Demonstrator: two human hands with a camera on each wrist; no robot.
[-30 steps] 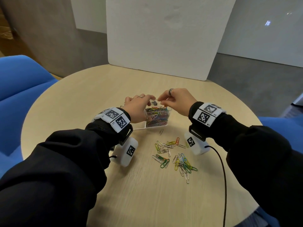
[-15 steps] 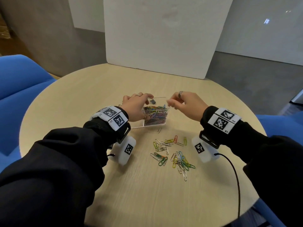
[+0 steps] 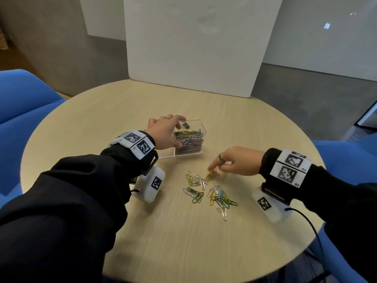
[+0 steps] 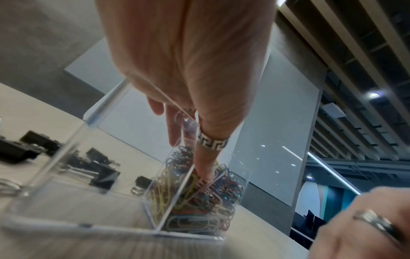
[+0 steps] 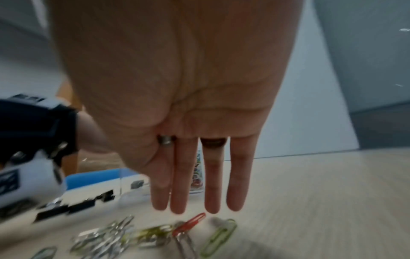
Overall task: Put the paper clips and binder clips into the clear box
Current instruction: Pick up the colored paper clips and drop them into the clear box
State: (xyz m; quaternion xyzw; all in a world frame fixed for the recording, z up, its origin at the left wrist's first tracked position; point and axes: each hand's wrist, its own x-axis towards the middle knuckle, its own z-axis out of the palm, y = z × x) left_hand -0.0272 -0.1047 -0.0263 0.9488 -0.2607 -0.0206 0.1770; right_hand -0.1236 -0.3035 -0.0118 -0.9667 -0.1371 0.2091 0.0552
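A clear box (image 3: 201, 124) stands mid-table, its right compartment full of coloured paper clips (image 3: 188, 141). My left hand (image 3: 165, 131) grips the box's left side; in the left wrist view the ringed thumb (image 4: 206, 157) reaches into the clip compartment while the fingers lie against the other side of the wall. A black binder clip (image 3: 184, 125) shows at the box's far side. Loose paper clips (image 3: 210, 190) lie nearer me. My right hand (image 3: 214, 170) reaches down to them, its fingers (image 5: 197, 201) straight, just above a red clip (image 5: 190, 222), holding nothing.
Black binder clips (image 5: 73, 208) lie on the table left of my right hand, blurred. A white board (image 3: 193, 48) stands at the round table's (image 3: 183, 252) far edge. Blue chairs (image 3: 24, 99) flank it. A cable (image 3: 310, 223) trails from my right wrist.
My right hand left the box's top and came down and toward me to the loose paper clips. My left hand stayed on the box.
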